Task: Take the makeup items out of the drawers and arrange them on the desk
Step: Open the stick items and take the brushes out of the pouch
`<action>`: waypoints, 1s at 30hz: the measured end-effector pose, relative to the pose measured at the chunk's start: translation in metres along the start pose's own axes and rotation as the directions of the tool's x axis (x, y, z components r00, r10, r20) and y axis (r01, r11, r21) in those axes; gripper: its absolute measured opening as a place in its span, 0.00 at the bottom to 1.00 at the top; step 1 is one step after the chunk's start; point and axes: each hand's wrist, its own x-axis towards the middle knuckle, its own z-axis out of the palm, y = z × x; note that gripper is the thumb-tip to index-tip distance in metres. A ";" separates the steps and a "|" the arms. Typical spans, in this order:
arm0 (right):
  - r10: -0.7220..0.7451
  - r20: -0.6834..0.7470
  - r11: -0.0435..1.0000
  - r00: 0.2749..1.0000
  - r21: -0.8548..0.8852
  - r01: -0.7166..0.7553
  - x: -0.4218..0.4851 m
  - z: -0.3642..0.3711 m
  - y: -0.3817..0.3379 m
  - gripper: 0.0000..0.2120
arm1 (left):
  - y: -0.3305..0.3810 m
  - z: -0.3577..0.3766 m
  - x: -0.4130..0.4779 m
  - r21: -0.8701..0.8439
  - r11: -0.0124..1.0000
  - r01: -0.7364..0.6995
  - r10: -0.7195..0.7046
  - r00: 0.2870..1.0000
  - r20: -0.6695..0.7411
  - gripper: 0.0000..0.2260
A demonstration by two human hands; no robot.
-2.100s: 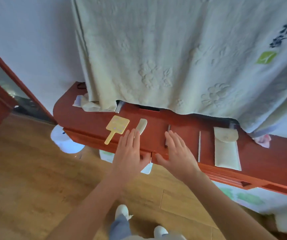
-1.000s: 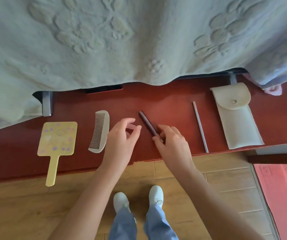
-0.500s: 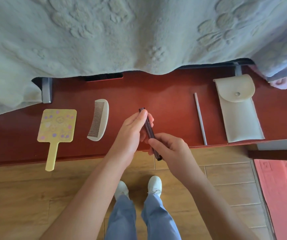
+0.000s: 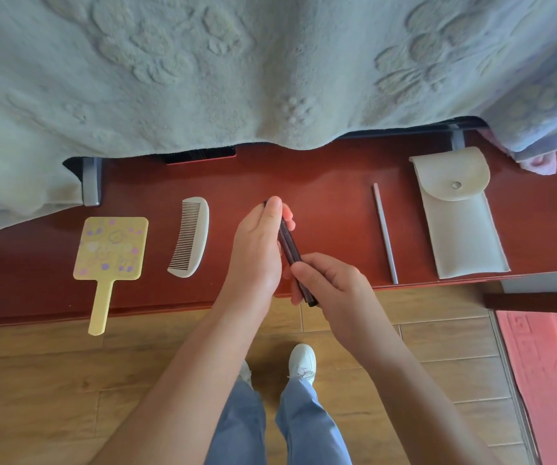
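Yellow plastic hand mirror with pastel dots point(image 4: 111, 248) is lying at the left of the red-brown wooden desk point(image 4: 320, 182), its handle overhanging the front edge. Cream curved-back comb point(image 4: 191, 236) is resting just beside it. Left hand point(image 4: 257, 250) is curling its fingers round the upper end of a slim dark maroon cosmetic stick point(image 4: 290, 245); right hand point(image 4: 331, 286) is pinching the lower end. A second ago this stick was lying flat on the desk; now it is being held above the front edge, probably for straightening. Thin grey pencil point(image 4: 384, 233) and cream snap-flap pouch point(image 4: 458, 223) are lying further right. Arrangement is looking nearly finished; only the stick is lacking a place.
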 end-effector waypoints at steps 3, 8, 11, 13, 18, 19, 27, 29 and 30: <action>0.113 0.056 0.992 0.992 -0.053 -0.110 -0.023 0.005 0.020 0.13 | 0.028 -0.037 0.036 -0.107 0.993 -0.057 0.030 0.970 -0.241 0.15; 0.188 -0.244 0.978 0.951 -0.041 -0.204 -0.031 -0.015 0.038 0.09 | 0.053 -0.066 0.048 0.348 0.935 -0.075 0.127 0.983 -0.132 0.17; 0.048 -0.274 0.967 0.961 -0.227 -0.113 -0.005 -0.013 0.029 0.09 | 0.020 -0.047 0.031 0.422 0.906 -0.006 0.021 0.999 -0.031 0.16; -0.037 -0.263 0.936 0.964 -0.347 -0.059 0.013 -0.008 0.028 0.05 | -0.004 -0.037 0.026 0.508 0.861 0.018 -0.023 1.000 0.004 0.15; -0.084 -0.288 0.909 0.954 -0.415 -0.045 0.045 0.001 0.030 0.12 | -0.043 -0.021 0.030 0.652 0.754 -0.077 0.115 0.993 -0.015 0.12; -0.099 -0.293 0.898 0.951 -0.438 -0.042 0.049 0.004 0.031 0.11 | -0.047 -0.020 0.033 0.688 0.720 -0.086 0.137 0.990 -0.020 0.12; -0.120 -0.312 0.853 0.942 -0.518 -0.063 0.069 0.020 0.030 0.10 | -0.052 -0.016 0.042 0.806 0.567 -0.173 0.286 0.958 0.004 0.14; -0.120 -0.321 0.853 0.939 -0.518 -0.068 0.068 0.019 0.030 0.11 | -0.051 -0.015 0.042 0.813 0.553 -0.182 0.300 0.954 0.009 0.14; -0.120 -0.321 0.857 0.939 -0.511 -0.065 0.068 0.019 0.030 0.11 | -0.049 -0.015 0.041 0.817 0.545 -0.187 0.311 0.950 0.010 0.14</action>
